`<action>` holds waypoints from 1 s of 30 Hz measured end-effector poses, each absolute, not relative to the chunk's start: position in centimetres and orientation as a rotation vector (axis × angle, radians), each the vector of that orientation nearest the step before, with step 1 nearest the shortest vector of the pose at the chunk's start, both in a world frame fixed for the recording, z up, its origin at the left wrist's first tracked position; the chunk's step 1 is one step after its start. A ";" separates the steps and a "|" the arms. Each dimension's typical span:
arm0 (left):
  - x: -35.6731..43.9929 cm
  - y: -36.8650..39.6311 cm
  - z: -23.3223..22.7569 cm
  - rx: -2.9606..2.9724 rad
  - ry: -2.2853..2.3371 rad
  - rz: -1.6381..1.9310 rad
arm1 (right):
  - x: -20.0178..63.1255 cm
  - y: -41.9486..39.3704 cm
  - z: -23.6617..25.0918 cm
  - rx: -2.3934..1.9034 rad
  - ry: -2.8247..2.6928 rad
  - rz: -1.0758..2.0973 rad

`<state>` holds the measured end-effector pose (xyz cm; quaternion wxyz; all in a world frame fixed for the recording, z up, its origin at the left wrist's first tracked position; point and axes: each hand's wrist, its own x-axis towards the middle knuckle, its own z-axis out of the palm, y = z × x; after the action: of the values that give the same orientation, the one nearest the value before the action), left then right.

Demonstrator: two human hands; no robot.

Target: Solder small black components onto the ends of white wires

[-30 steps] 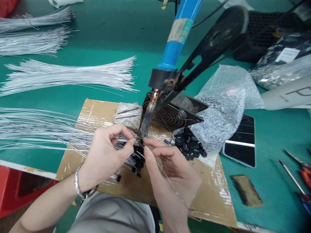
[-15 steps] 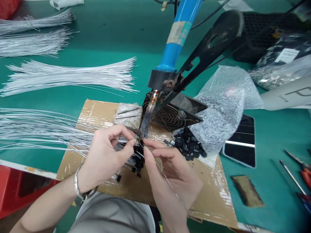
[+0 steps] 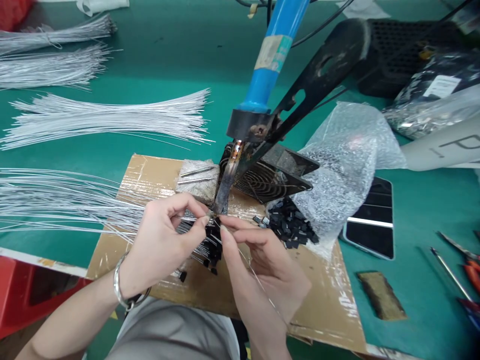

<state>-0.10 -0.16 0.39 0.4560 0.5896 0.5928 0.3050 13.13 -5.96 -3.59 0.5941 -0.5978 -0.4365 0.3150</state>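
At the far left, the edge of a red plastic item [image 3: 15, 295] shows below the table edge. Above it, loose white wires [image 3: 67, 200] stretch from the left across the green tabletop [image 3: 157, 85] and onto a sheet of cardboard [image 3: 140, 172]. Farther back lie a tied bundle [image 3: 60, 37], a second bundle [image 3: 56, 67] just in front of it, and a wider fan of cut wires [image 3: 108, 117]. The left hand [image 3: 168, 240], a silver bangle [image 3: 117, 282] at its wrist, has thumb and forefinger pinched on a small item [image 3: 209, 214] right by the soldering iron's tip; the fingers mostly hide its shape. Behind that hand, two metal rods rest on a pale pad [image 3: 198, 187]. Black end pieces [image 3: 214, 250] cluster on the wires between the hands. The blue-handled soldering iron [image 3: 262, 82] slants down from a black bracket [image 3: 318, 75], its tip between both sets of fingertips. The right hand [image 3: 262, 270] grips a thin silvery strand [image 3: 269, 299] between thumb and fingers, the strand trailing back along the palm. Beyond it stand a round fan grille [image 3: 262, 182], a heap of small black parts [image 3: 294, 225] and a clear plastic bag [image 3: 337, 160]. Farther right lie a phone [image 3: 369, 237], a worn brown pad [image 3: 381, 295] and red-handled pliers [image 3: 472, 272]
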 end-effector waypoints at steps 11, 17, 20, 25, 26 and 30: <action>-0.2 -0.2 0.4 1.489 1.462 0.764 | 13.1 -6.0 -3.5 -1.366 -0.998 0.737; -0.2 -0.2 0.4 1.495 1.460 0.754 | 13.1 -5.9 -3.4 -1.380 -1.007 0.717; -0.2 -0.3 0.4 1.496 1.454 0.767 | 13.0 -5.9 -3.5 -1.379 -1.005 0.707; -0.2 -0.3 0.4 1.512 1.459 0.775 | 13.0 -5.9 -3.6 -1.378 -1.010 0.696; -0.3 -0.4 0.4 1.515 1.461 0.773 | 13.0 -5.9 -3.7 -1.375 -1.012 0.696; -0.3 -0.3 0.4 1.508 1.471 0.754 | 13.2 -6.0 -3.8 -1.339 -1.068 0.708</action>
<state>-0.33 -0.35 0.39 0.4370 0.6062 0.5913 0.3032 13.22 -5.96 -3.78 0.6006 -0.5776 -0.4608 0.3055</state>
